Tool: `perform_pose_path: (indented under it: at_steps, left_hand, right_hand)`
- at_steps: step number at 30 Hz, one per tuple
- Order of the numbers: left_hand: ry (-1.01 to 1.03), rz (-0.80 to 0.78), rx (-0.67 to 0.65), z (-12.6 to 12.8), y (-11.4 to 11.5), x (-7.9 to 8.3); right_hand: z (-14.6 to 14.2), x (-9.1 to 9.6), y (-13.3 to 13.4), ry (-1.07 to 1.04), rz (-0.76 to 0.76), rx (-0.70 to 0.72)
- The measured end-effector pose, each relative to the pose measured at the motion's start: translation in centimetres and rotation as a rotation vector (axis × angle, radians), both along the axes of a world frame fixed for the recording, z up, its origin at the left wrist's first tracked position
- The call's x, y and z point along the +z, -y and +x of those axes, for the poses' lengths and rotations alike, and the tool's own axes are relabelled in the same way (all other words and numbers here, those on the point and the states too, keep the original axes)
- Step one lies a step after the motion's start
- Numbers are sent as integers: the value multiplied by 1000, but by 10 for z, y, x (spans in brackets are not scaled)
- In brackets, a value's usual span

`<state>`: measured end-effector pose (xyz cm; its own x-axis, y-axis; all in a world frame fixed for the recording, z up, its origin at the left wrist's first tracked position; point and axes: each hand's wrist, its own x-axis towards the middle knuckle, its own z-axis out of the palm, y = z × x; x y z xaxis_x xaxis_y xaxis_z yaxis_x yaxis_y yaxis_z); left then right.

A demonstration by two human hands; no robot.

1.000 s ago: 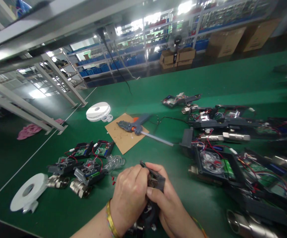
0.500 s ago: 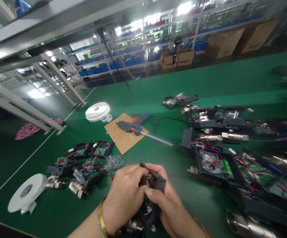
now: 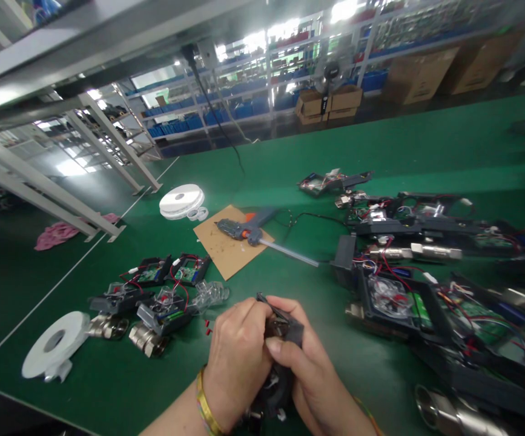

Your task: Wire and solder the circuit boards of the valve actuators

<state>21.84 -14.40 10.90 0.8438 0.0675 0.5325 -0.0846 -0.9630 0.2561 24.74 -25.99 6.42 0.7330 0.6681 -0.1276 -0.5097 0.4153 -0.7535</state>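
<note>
Both hands meet over a dark grey plastic device housing [image 3: 295,332] at the bottom middle. My right hand [image 3: 316,363] wraps around its right side, with the thumb pressed on the near edge of the opening. My left hand [image 3: 241,354] is closed at the opening's left side, its fingertips tucked inside. What those fingertips pinch is hidden. The housing's lower part, with a pale wire end, shows dimly below the hands. Several small red pieces [image 3: 208,327] lie on the green mat just left of my left hand.
A glue gun [image 3: 248,231] with a clear stick rests on a cardboard sheet [image 3: 228,263]. Half-built housings with wires and metal fittings lie left [image 3: 162,312] and right [image 3: 389,303]. White tape rolls [image 3: 35,357] are at left. A metal frame [image 3: 87,206] stands beyond.
The view has shifted slightly. My left hand has turned a little and moved closer over the opening, and the red pieces beside it are more exposed. Both hands remain on the housing.
</note>
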Motion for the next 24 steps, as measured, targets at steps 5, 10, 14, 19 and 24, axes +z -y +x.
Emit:
perform_pose_path:
  at_steps: [5, 10, 14, 19, 24]
  left_hand:
    - [-30, -30, 1, -7, -2, -4]
    - [-60, 18, 32, -10, -5, -5]
    - [-222, -150, 56, -7, -13, 4]
    - [-395, -288, 45, -8, -20, 17]
    - [-274, -72, 61, -13, -8, 14]
  right_hand:
    - [-2, 2, -3, -55, 21, -19]
    - [-3, 5, -3, -75, 1, -12]
    - [-3, 10, -1, -92, 40, -3]
    - [-6, 13, 1, -120, 48, 11]
    - [-6, 3, 0, -3, 5, 19]
